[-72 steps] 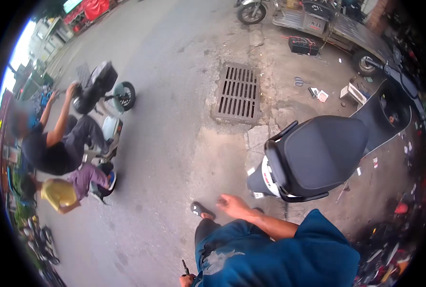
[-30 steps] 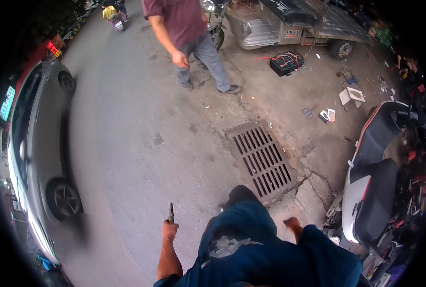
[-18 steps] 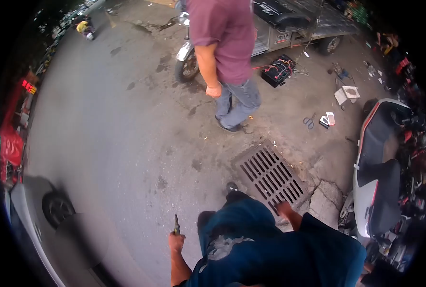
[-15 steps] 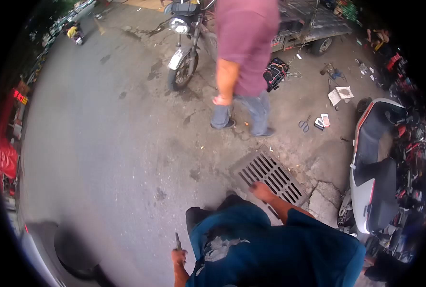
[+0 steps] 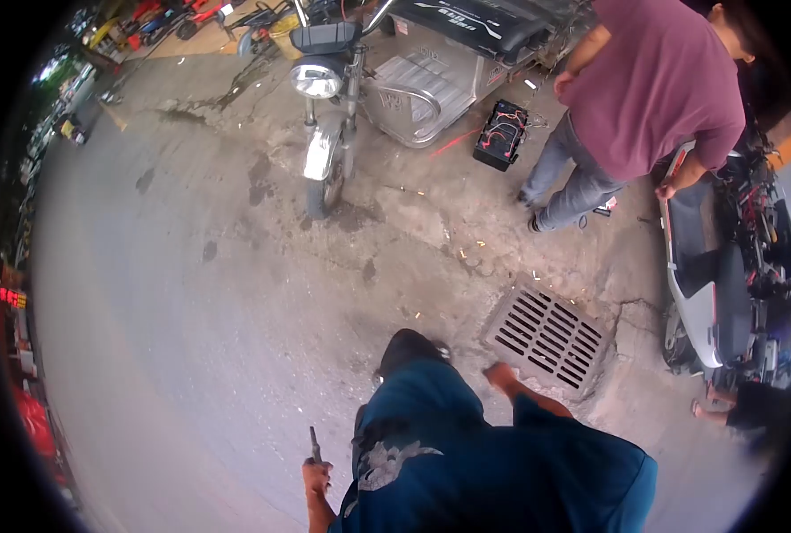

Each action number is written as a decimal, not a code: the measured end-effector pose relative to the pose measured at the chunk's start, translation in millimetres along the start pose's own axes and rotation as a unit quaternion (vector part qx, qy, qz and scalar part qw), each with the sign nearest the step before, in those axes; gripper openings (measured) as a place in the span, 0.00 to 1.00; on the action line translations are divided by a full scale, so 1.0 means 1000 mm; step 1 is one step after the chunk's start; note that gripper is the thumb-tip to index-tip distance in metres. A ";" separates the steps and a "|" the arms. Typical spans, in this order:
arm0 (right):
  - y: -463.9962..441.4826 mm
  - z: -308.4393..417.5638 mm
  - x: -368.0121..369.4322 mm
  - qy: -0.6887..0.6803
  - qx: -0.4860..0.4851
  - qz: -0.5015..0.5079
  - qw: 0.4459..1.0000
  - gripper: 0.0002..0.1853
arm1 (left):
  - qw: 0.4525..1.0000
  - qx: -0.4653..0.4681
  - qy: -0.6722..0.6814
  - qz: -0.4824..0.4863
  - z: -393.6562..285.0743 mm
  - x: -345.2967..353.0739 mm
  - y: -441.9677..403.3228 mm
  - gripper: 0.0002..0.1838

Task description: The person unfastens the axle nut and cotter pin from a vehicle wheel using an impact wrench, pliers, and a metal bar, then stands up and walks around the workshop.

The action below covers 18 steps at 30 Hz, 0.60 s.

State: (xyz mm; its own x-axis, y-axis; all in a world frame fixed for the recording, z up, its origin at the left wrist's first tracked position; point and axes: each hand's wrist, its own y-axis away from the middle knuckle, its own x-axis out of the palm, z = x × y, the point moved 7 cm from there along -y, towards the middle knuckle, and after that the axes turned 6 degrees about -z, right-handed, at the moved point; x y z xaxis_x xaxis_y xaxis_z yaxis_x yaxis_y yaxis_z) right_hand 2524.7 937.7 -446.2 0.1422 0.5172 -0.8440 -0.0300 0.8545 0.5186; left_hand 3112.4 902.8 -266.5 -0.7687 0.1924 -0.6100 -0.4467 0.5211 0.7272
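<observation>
At the lower left, my left hand [image 5: 316, 475] is wrapped round a slim dark tool [image 5: 314, 442] that points forward over the road. It looks like pliers or a similar tool, too small to name surely. My right hand [image 5: 500, 377] hangs in front of my blue shirt [image 5: 502, 471], near the lower left edge of a metal drain grate [image 5: 551, 333]. Its fingers are curled and small in view, and whether they hold anything cannot be made out.
A three-wheeled vehicle [image 5: 324, 133] stands ahead, beside a black box with wires [image 5: 502, 135]. A person in a maroon shirt [image 5: 649, 80] is at the right, by a white and black scooter [image 5: 705, 302]. Another person's legs [image 5: 720, 407] show lower right.
The person in maroon has moved from the centre to the right, beside the scooter. The view has shifted, bringing more of the three-wheeler in. The silver car has left the view. My left hand keeps the tool.
</observation>
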 end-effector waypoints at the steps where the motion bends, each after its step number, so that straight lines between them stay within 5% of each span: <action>1: 0.033 -0.017 -0.021 -0.304 0.324 0.032 0.895 0.17 | 0.998 0.047 -0.028 0.006 -0.021 -0.017 -0.044 0.12; 2: 0.044 -0.017 -0.011 -0.317 0.370 0.100 0.867 0.19 | 1.000 0.017 -0.009 -0.005 -0.062 -0.034 -0.058 0.14; 5: 0.069 0.006 -0.033 -0.409 0.554 0.082 0.720 0.18 | 0.995 0.042 -0.083 -0.028 -0.150 -0.063 -0.119 0.19; 7: 0.029 0.017 -0.006 -0.461 0.575 0.115 0.666 0.17 | 0.992 0.062 -0.107 -0.034 -0.208 -0.078 -0.168 0.20; 9: -0.043 0.036 -0.052 -0.454 0.541 0.120 0.697 0.15 | 0.980 0.079 -0.178 -0.046 -0.236 -0.088 -0.230 0.22; 11: -0.137 0.049 -0.135 -0.407 0.452 0.082 0.789 0.13 | 0.979 0.050 -0.192 -0.044 -0.252 -0.106 -0.241 0.24; 12: -0.204 0.048 -0.163 -0.293 0.241 -0.017 0.925 0.13 | 0.983 0.039 -0.175 -0.038 -0.268 -0.112 -0.253 0.25; 13: -0.255 0.059 -0.207 -0.087 0.057 -0.169 0.980 0.13 | 0.982 0.059 -0.166 -0.062 -0.276 -0.119 -0.260 0.23; 15: -0.328 0.056 -0.357 -0.382 0.200 -0.284 0.856 0.11 | 0.992 -0.021 -0.122 -0.024 -0.276 -0.131 -0.273 0.21; 16: -0.379 0.050 -0.401 -0.440 0.176 -0.302 0.827 0.12 | 0.993 -0.055 -0.100 -0.005 -0.284 -0.137 -0.280 0.20; 18: -0.446 0.067 -0.543 -0.495 0.153 -0.413 0.749 0.12 | 0.990 0.036 -0.136 0.009 -0.297 -0.155 -0.307 0.17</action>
State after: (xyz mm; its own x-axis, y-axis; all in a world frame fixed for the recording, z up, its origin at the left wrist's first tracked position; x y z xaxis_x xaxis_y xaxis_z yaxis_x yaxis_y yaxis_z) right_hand 2527.6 272.8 -210.2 0.6552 -0.6014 -0.4572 0.6801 0.7330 0.0104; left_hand 3232.4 466.0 -302.0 -0.6209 0.4138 -0.6658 -0.3919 0.5717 0.7208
